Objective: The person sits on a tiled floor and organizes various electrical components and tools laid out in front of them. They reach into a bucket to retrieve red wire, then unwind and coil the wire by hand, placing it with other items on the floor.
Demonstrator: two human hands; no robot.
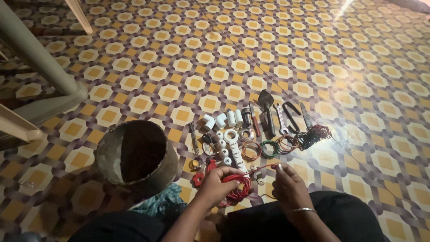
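Both hands are low over the floor. The left hand (219, 183) has its fingers curled around a coil of red wire (237, 188), resting just above the floor at the knees. The right hand (289, 186) pinches the wire's loose end between fingertips. The patterned tile floor (224, 54) carries pipe fittings (215, 120), wire rings, tools and a metal bucket (136, 154).
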